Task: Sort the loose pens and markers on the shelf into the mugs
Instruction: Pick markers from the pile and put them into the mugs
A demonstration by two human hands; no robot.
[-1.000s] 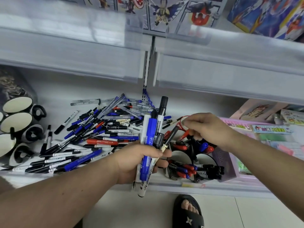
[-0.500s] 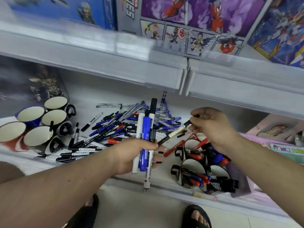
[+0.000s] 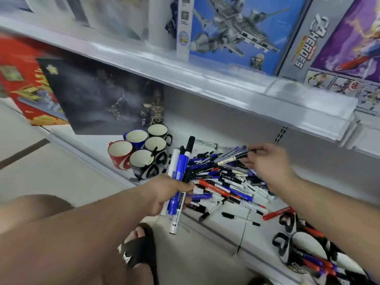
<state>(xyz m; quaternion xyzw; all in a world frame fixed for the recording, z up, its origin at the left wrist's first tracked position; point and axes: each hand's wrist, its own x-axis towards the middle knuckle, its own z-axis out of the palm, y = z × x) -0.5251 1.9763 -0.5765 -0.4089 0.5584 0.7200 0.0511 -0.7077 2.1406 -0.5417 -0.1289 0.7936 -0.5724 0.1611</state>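
My left hand (image 3: 167,192) grips a bundle of markers (image 3: 181,173), blue, white and black, standing nearly upright over the shelf's front edge. My right hand (image 3: 267,163) pinches one slim black pen (image 3: 233,158) and holds it level above the pile of loose pens and markers (image 3: 228,182) on the white shelf. Left of the pile stands a cluster of mugs (image 3: 144,149): a red one (image 3: 120,154), a blue one (image 3: 135,137) and black-and-white ones; the nearest black one has a pen in it. More black-and-white mugs (image 3: 308,249) at the lower right hold red, blue and black markers.
A dark picture box (image 3: 98,95) and a red box (image 3: 22,83) lean behind the left mugs. The upper shelf's edge (image 3: 205,79) overhangs the pile, with toy boxes above. A red marker (image 3: 277,212) lies apart near the right mugs. My sandalled foot (image 3: 137,243) is on the floor below.
The view has swung left and closer. My right hand moved away from the right mugs with the slim black pen, now over the pile. My left hand keeps its bundle.
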